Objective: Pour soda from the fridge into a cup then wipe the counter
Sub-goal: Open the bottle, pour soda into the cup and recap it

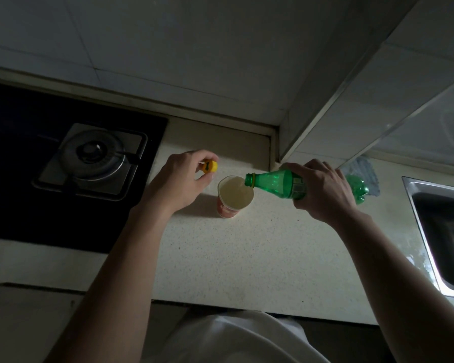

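A red and white paper cup (231, 209) stands on the speckled counter (260, 258), nearly full of pale liquid. My right hand (323, 189) grips a green plastic soda bottle (275, 182) tipped on its side, its open mouth over the cup's right rim. My left hand (180, 182) hovers just left of the cup and pinches the bottle's yellow cap (210, 166) between thumb and fingers.
A black gas hob with a steel burner (95, 158) lies at the left. A steel sink (443, 231) sits at the right edge. A bluish cloth (364, 169) lies behind the bottle near the wall. Tiled walls close off the back.
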`<state>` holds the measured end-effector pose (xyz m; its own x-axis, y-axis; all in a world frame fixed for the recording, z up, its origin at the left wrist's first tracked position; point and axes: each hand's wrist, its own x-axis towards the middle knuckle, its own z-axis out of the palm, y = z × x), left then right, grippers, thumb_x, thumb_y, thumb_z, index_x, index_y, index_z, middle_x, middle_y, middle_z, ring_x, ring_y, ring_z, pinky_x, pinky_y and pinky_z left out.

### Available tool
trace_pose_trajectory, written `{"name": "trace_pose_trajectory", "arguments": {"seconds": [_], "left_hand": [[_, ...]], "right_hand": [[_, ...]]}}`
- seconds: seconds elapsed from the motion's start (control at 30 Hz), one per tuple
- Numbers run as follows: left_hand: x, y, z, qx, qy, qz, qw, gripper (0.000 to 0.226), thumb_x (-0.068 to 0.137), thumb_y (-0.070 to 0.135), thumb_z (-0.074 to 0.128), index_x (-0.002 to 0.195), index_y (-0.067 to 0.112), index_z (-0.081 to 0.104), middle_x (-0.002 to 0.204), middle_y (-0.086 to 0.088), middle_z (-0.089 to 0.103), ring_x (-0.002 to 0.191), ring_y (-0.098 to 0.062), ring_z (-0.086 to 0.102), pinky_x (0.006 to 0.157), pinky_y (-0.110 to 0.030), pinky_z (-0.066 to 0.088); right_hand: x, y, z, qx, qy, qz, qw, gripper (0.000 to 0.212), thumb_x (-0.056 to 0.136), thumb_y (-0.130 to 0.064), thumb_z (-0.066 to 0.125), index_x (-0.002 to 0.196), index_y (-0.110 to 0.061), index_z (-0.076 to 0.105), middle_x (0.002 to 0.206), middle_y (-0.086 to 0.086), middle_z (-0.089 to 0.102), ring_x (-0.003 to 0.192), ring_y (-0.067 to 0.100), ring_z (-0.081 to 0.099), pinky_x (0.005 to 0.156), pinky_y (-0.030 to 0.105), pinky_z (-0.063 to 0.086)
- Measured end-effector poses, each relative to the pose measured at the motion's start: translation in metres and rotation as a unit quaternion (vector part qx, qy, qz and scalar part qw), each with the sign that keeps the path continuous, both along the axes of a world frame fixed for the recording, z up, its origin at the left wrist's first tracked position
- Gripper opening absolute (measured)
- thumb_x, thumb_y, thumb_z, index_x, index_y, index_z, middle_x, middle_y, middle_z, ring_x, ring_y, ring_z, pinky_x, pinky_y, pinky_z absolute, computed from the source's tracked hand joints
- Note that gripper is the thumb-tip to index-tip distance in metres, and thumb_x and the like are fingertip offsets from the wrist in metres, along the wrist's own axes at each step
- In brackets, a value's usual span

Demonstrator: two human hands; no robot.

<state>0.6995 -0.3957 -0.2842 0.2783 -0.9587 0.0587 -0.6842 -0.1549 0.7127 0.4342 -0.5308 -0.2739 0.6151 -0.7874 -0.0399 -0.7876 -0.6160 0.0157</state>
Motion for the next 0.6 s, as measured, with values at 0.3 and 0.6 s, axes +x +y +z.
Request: {"name": "trace_pose_trajectory", "arguments": {"seconds": [0.3,0.6], "left_hand": [[-0.0002,0.0002,0.0003,0.001,0.003,0.000,1.000,0.030,0.090,0.024,0.067,0.119,0.025,0.063,0.117,0.008,0.065,0.097,0.002,0.053,0.062,-0.002,0.034],[-0.0003,0.0018,0.0003,0.002,0.015,0.003,1.000,0.029,0.090,0.023,0.067,0.118,0.025,0.063,0.116,0.008,0.064,0.099,0.001,0.053,0.067,-0.003,0.034]], "right_hand": [[0.0017,0.0004,0.0007,0.003,-0.001,-0.001,1.000,0.084,0.071,-0.022,0.084,0.144,-0.035,0.044,0.120,0.005,0.058,0.110,0.024,0.052,0.092,0.043,0.042],[0.0016,-0.0001,-0.0017,-0.001,-0.001,-0.001,1.000,0.085,0.070,-0.023,0.084,0.144,-0.037,0.045,0.119,0.003,0.058,0.109,0.023,0.051,0.091,0.042,0.043]]}}
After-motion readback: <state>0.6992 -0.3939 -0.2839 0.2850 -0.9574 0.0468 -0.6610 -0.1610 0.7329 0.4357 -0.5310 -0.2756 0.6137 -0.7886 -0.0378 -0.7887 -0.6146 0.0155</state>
